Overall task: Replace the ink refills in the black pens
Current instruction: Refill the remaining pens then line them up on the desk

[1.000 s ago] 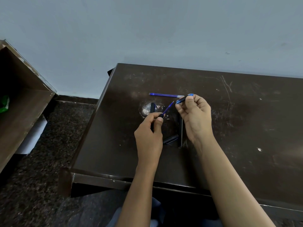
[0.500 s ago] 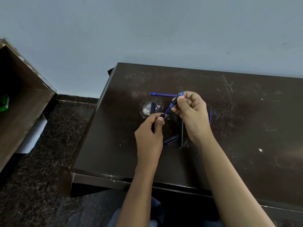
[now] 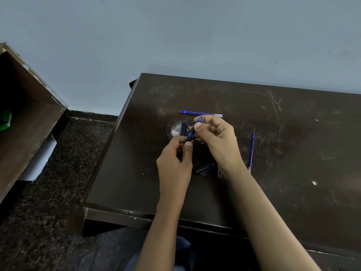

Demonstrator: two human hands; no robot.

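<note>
My left hand (image 3: 176,159) grips a black pen barrel (image 3: 189,138) over the dark table (image 3: 293,192); most of the barrel is hidden in the fist. My right hand (image 3: 216,137) pinches a blue refill (image 3: 196,126) whose lower end sits in the barrel's mouth. A second blue refill (image 3: 201,113) lies flat beyond the hands. A third blue refill (image 3: 251,152) lies to the right of my right wrist. A black pen part (image 3: 183,128) lies by a pale worn spot, and a black cap (image 3: 204,167) lies between my wrists.
A brown wooden cabinet (image 3: 29,122) stands open at the left, over a dark speckled floor (image 3: 58,192). A pale blue wall (image 3: 175,36) runs behind the table. The table's front edge (image 3: 136,216) is close to my body.
My right hand has moved left and down toward my left hand, pushing the blue refill deeper into the black barrel. The refill at the right came into view.
</note>
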